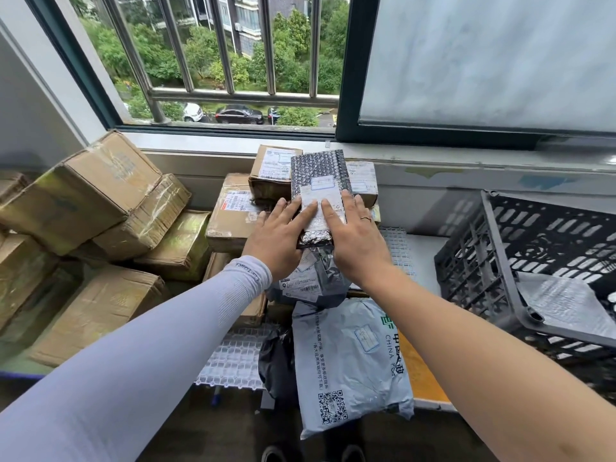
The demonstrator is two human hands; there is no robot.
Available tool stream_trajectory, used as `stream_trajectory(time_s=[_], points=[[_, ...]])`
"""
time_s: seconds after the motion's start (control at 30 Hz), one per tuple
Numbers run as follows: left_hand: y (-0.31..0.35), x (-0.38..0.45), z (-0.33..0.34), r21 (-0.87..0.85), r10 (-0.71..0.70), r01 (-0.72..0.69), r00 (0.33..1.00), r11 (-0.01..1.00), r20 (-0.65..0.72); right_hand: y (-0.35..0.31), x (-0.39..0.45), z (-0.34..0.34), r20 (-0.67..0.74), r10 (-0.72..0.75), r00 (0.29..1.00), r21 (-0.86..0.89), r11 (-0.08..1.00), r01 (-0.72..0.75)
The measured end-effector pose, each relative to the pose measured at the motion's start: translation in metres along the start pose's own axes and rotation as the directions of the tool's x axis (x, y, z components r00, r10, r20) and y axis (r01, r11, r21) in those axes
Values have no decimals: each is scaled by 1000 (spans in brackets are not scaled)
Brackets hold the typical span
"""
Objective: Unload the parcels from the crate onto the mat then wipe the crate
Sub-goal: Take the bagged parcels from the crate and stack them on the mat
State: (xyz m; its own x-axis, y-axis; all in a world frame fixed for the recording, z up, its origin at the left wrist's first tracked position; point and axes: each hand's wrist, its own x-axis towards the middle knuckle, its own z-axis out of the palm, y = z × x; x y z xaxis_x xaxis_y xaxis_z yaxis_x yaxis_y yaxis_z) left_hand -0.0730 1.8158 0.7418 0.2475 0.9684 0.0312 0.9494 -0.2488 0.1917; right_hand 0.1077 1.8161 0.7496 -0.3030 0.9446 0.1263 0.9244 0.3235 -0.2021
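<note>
Head view, both hands [316,235] spread flat on bubble-wrap parcel [319,181], long axis pointing toward window [233,61]

I see a black bubble-wrap parcel [318,181] lying flat atop stacked cardboard parcels [233,215]; grey mailers [350,358] cover the white grid mat [233,361]. Right, the black slatted crate [520,261] sits tilted, one silver parcel [563,305] inside.

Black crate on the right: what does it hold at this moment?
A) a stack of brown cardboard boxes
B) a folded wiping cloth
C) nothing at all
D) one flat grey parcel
D: inside the black crate lies one flat grey parcel, while both hands press a bubble-wrap parcel on the pile over the mat.
</note>
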Motion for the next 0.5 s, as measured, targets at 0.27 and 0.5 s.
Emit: stream_trajectory(time_s=[0.27,0.5], points=[[-12,-3,0,49,20,-18,999,999,-37,1,-2,3,25,4,1000,-3,1000,-4],[1,4,3,33,52,-50,995,998,-89,-9,12,7,36,111,993,1,994,-111]])
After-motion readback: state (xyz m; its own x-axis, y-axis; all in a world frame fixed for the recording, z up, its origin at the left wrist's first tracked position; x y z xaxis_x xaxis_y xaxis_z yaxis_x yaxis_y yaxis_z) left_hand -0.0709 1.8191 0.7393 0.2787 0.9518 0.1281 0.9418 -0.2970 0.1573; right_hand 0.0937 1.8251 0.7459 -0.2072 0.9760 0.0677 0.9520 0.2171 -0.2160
